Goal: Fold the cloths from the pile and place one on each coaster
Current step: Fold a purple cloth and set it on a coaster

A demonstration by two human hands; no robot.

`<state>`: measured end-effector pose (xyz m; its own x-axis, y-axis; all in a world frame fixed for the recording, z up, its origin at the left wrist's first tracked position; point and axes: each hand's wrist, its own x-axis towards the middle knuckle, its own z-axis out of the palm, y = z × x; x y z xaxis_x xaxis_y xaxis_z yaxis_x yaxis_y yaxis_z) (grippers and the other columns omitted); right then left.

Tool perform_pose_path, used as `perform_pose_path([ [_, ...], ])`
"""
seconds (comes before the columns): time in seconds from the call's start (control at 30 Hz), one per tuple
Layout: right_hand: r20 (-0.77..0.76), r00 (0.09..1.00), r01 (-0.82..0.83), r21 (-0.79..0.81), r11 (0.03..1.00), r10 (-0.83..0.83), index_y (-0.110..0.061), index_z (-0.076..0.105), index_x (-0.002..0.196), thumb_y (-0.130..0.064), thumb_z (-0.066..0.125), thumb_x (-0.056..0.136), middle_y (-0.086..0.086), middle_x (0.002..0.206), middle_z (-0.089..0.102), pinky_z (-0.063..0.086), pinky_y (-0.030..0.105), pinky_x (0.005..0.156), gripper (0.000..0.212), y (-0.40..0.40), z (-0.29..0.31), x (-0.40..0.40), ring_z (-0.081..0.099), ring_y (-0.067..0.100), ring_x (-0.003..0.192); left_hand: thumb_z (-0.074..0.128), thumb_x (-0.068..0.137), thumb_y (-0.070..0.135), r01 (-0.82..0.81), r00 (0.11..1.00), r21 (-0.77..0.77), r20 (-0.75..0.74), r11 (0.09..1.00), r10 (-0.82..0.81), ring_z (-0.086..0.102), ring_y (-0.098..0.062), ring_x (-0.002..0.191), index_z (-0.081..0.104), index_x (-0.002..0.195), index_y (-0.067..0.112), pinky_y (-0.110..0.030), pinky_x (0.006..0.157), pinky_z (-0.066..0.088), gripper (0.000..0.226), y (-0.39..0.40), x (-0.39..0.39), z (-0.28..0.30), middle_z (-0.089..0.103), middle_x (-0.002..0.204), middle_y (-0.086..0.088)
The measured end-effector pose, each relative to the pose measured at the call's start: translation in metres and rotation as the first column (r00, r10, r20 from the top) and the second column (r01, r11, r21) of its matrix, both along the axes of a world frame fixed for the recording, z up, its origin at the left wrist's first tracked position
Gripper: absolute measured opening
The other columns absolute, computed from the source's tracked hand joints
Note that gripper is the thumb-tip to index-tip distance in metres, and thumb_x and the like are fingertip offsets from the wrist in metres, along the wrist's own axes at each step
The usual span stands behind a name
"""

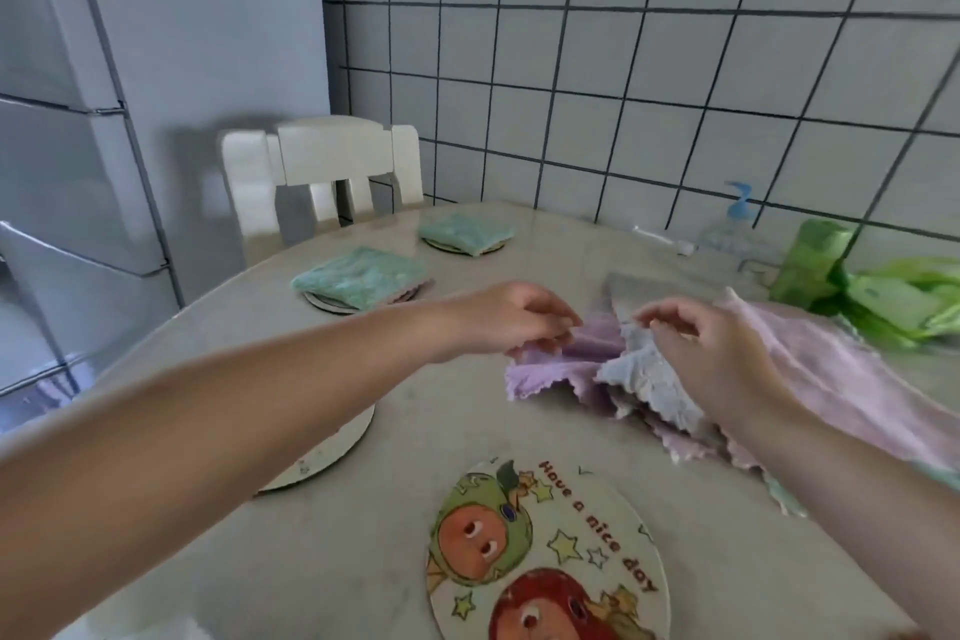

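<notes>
Lilac cloth [550, 369] pinched by left hand [511, 322], right hand [711, 353] curled alongside

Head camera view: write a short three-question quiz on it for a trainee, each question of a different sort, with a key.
1. True or false: both far coasters already carry a folded green cloth.
2. Multiple choice: what are the hands working on? A) the pile of purple and grey cloths B) the green bag C) the pump bottle
3. Fill in: the number of coasters with no cloth on them yet is ___.

Key
1. True: one folded green cloth and another each lie on a coaster.
2. A: the left hand and right hand are both at the cloth pile.
3. Two: the printed coaster and the plain coaster under the left forearm.
</notes>
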<state>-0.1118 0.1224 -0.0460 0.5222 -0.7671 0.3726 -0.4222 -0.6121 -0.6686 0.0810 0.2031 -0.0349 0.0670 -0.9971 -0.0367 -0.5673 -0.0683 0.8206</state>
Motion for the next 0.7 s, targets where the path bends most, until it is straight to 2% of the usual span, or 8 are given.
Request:
perform_pose_path([
  [0.07,0.004,0.999,0.049,-0.010,0.999,-0.048,-0.034,0.062,0.083,-0.012,0.052,0.088,-0.019,0.083,0.062,0.038,0.021,0.068,0.024,-0.002,-0.005,-0.028,0.054,0.006,0.082,0.051,0.094,0.025,0.098,0.985,0.020,0.142,0.995,-0.099,0.060,-0.007,0.091,0.059,0.117,0.018,-0.010,0.068,0.044,0.025,0.000,-0.022,-0.004,0.063,0.098,0.009],
  [0.13,-0.004,0.995,0.096,-0.004,0.995,-0.096,-0.034,0.062,0.079,-0.011,0.056,0.087,-0.015,0.086,0.063,0.037,0.024,0.071,0.025,-0.001,-0.010,-0.050,0.054,0.007,0.086,0.051,0.094,0.027,0.189,0.926,0.021,0.330,0.982,-0.185,0.060,-0.013,0.098,0.062,0.116,0.016,-0.013,0.074,0.045,0.027,0.000,-0.039,-0.012,0.063,0.102,0.008],
  [0.23,-0.127,0.985,0.115,-0.015,0.993,-0.116,-0.037,0.061,0.075,-0.014,0.058,0.086,-0.010,0.094,0.063,0.036,0.023,0.077,0.026,-0.001,-0.019,-0.069,0.056,0.011,0.092,0.045,0.090,0.024,0.328,0.717,-0.038,0.660,0.944,-0.223,0.058,-0.024,0.098,0.070,0.099,0.013,-0.041,0.086,0.047,0.029,-0.005,-0.053,-0.028,0.066,0.105,-0.004],
  [0.3,-0.298,0.951,0.073,-0.037,0.997,-0.080,-0.033,0.068,0.085,-0.016,0.056,0.086,-0.007,0.110,0.062,0.037,0.022,0.084,0.021,-0.003,-0.029,-0.075,0.055,0.014,0.107,0.037,0.089,0.026,0.349,0.548,-0.065,0.823,0.935,-0.147,0.052,-0.027,0.111,0.071,0.099,0.016,-0.045,0.090,0.045,0.037,-0.007,-0.057,-0.035,0.060,0.117,-0.008],
  [0.4,-0.511,0.860,-0.095,-0.149,0.984,0.006,-0.026,0.069,0.109,-0.024,0.048,0.086,-0.001,0.134,0.052,0.038,0.029,0.099,0.030,0.001,-0.042,-0.079,0.046,0.019,0.126,0.024,0.082,0.034,0.412,0.470,-0.085,0.873,0.907,-0.132,0.042,-0.032,0.124,0.068,0.104,0.017,-0.047,0.096,0.042,0.052,-0.013,-0.055,-0.047,0.051,0.129,-0.010],
  [0.5,-0.672,0.740,-0.212,-0.262,0.941,-0.020,-0.033,0.050,0.131,-0.023,0.043,0.086,-0.002,0.152,0.029,0.030,0.036,0.109,0.047,0.007,-0.051,-0.076,0.031,0.020,0.136,0.042,0.089,0.023,0.355,0.473,-0.009,0.864,0.935,-0.172,0.022,-0.028,0.140,0.051,0.130,0.021,-0.050,0.109,0.030,0.043,-0.016,-0.059,-0.054,0.028,0.150,-0.005],
  [0.6,-0.700,0.713,-0.201,-0.256,0.945,-0.038,-0.033,0.034,0.142,-0.027,0.038,0.093,-0.002,0.155,0.016,0.018,0.037,0.114,0.050,0.010,-0.060,-0.068,0.017,0.019,0.142,0.047,0.093,0.028,0.251,0.387,0.095,0.903,0.963,-0.190,0.009,-0.025,0.144,0.039,0.140,0.022,-0.048,0.114,0.022,0.049,-0.017,-0.067,-0.053,0.010,0.157,-0.002],
  [0.7,-0.692,0.719,-0.161,-0.247,0.956,-0.058,-0.033,0.031,0.142,-0.031,0.034,0.095,-0.001,0.157,0.011,0.012,0.036,0.115,0.047,0.010,-0.063,-0.061,0.011,0.018,0.143,0.047,0.093,0.032,0.252,0.366,0.081,0.914,0.964,-0.172,0.010,-0.025,0.144,0.039,0.139,0.019,-0.046,0.114,0.022,0.048,-0.019,-0.072,-0.050,0.009,0.157,-0.003],
])
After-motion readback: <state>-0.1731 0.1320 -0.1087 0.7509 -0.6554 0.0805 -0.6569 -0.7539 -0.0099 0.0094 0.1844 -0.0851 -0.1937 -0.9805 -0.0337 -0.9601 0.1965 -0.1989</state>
